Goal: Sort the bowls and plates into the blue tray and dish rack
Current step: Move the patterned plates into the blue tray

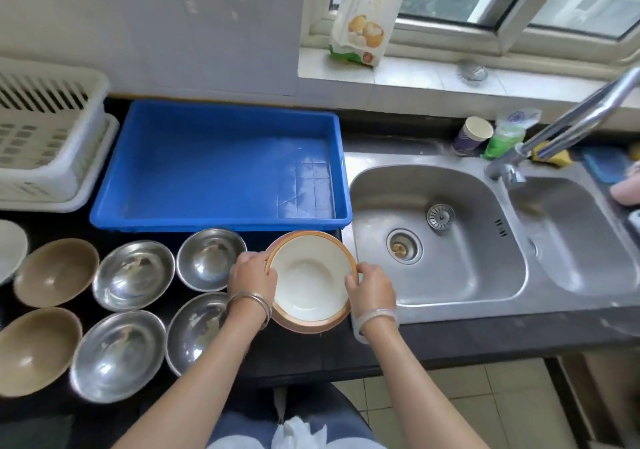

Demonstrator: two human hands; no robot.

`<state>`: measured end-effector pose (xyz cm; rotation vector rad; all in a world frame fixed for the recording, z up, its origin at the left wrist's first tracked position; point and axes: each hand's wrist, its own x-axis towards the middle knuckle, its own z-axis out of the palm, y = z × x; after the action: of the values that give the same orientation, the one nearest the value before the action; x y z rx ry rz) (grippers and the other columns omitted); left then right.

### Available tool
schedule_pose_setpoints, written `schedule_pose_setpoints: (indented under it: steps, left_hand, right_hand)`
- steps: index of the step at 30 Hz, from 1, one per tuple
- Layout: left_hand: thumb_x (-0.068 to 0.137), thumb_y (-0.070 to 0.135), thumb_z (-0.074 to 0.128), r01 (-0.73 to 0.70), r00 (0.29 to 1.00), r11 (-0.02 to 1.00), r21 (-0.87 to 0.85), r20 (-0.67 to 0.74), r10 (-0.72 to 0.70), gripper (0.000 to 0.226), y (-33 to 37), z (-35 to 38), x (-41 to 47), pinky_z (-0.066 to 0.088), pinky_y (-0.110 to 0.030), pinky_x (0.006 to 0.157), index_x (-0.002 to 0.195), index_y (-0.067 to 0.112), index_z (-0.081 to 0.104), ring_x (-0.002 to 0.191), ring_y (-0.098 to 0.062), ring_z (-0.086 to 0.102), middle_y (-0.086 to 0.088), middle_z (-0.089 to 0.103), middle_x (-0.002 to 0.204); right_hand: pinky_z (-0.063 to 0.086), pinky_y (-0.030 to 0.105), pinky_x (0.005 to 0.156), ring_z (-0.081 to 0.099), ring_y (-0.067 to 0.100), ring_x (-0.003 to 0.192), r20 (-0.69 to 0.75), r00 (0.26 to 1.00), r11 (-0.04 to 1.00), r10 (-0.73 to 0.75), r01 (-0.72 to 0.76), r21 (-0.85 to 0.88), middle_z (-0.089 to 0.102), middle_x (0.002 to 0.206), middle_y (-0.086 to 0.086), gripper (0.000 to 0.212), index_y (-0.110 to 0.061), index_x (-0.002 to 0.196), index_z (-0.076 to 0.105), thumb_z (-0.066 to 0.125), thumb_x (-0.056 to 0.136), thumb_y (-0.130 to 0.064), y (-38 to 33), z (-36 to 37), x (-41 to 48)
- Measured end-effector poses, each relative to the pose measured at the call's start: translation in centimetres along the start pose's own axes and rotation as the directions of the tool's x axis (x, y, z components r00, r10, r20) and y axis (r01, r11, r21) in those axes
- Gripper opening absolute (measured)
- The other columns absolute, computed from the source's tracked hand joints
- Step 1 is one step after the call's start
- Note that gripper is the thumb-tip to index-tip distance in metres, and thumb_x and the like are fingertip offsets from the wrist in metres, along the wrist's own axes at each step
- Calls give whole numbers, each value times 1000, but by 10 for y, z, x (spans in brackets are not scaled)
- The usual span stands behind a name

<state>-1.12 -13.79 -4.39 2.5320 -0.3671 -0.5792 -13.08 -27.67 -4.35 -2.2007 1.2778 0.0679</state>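
A white bowl with an orange rim (308, 275) is held over the dark counter, just in front of the blue tray (114, 185), which holds nothing. My left hand (252, 275) grips its left rim and my right hand (370, 289) grips its right rim. A second orange rim shows under it, so it may be a stack. Left of it lie several steel bowls (133, 275) and two brown bowls (57, 272) in two rows. The white dish rack (45, 136) stands at the far left, with nothing visible in it.
A double steel sink (450, 258) lies to the right, its faucet (568, 126) reaching over it. A paper cup (472, 135) and sponges sit behind the sink. A food bag (370, 15) leans on the windowsill. A white dish's edge (10, 251) shows far left.
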Motion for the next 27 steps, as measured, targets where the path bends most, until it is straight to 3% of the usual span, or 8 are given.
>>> schedule_pose_setpoints:
  steps: [7,10,14,19,24,27]
  left_hand:
    - [88,6,46,-54,997,998,-21,-61,53,25,14,-3,-3,43,-33,78,107,5,62,93,-28,57,-15,62,104]
    - [85,6,48,-85,995,994,-70,-57,81,26,29,-12,-1,46,-35,79,105,9,64,95,-28,58,-12,64,105]
    - [80,9,51,-123,992,988,-98,-19,122,18,58,-20,1,42,-29,68,90,14,66,85,-26,58,-5,68,95]
    - [82,13,54,-170,979,968,-187,80,188,11,87,-5,-14,38,-23,55,84,17,64,73,-19,56,3,64,80]
    - [83,13,58,-209,952,962,-173,190,241,10,104,29,-28,37,-22,53,88,15,66,69,-16,54,4,60,73]
    - [83,14,61,-194,937,970,-145,267,227,11,107,48,-34,40,-23,65,93,13,66,74,-16,55,1,62,80]
  right_hand:
    - [26,20,44,45,23,62,-18,999,998,50,-49,50,53,67,5,16,-12,69,52,55,85,-14,-5,-12,-2]
    - [27,22,44,47,27,64,-54,997,995,63,-58,78,56,65,9,14,-5,70,59,55,81,-13,-2,-28,0]
    - [30,17,45,48,22,62,-121,988,988,97,-80,135,59,63,5,12,-8,75,66,56,78,-14,6,-56,1]
    - [37,25,50,55,24,65,-182,966,974,184,-153,170,70,71,11,13,-10,70,66,56,78,-13,34,-91,-4]
    - [41,27,56,60,29,72,-180,940,949,290,-258,183,70,71,10,14,-7,75,70,57,78,-11,72,-105,-9]
    - [40,23,50,62,28,70,-142,929,929,342,-312,200,69,70,9,13,-7,76,70,59,80,-12,94,-101,-14]
